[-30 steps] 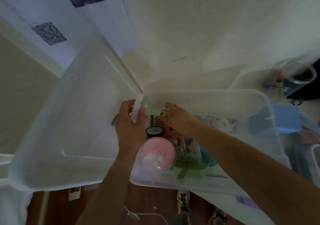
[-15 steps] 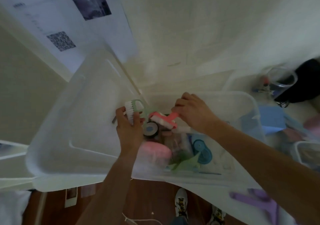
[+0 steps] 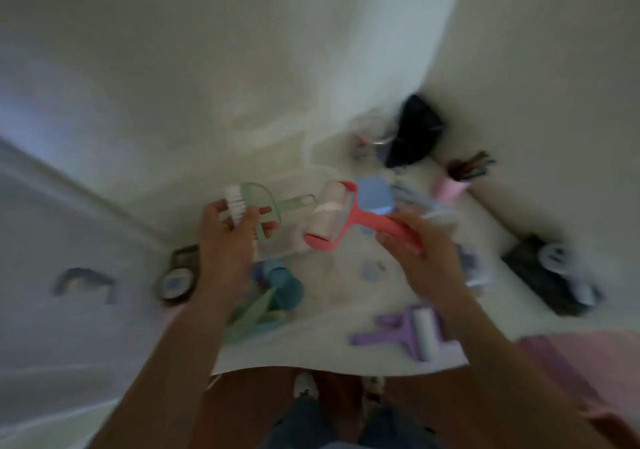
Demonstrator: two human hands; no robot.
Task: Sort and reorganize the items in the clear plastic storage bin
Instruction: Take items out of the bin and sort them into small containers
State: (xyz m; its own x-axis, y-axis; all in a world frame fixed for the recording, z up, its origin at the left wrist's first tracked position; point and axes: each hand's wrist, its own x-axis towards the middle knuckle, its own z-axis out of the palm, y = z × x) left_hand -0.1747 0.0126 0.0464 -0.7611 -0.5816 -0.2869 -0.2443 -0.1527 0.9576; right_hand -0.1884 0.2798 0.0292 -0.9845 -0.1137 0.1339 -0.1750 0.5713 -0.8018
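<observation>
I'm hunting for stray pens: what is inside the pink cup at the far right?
The pink cup holds a bundle of thin dark sticks, perhaps pens or brushes, poking out. Their lower ends are hidden by the cup's wall; blur prevents telling more.

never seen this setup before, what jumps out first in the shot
The coral lint roller at mid-frame draws the eye first, its handle held in the right hand. Just left of it, the left hand holds a pale green brush with white bristles. Near the bottom edge of the white surface lies a purple lint roller; the whole frame is motion-blurred.
</observation>
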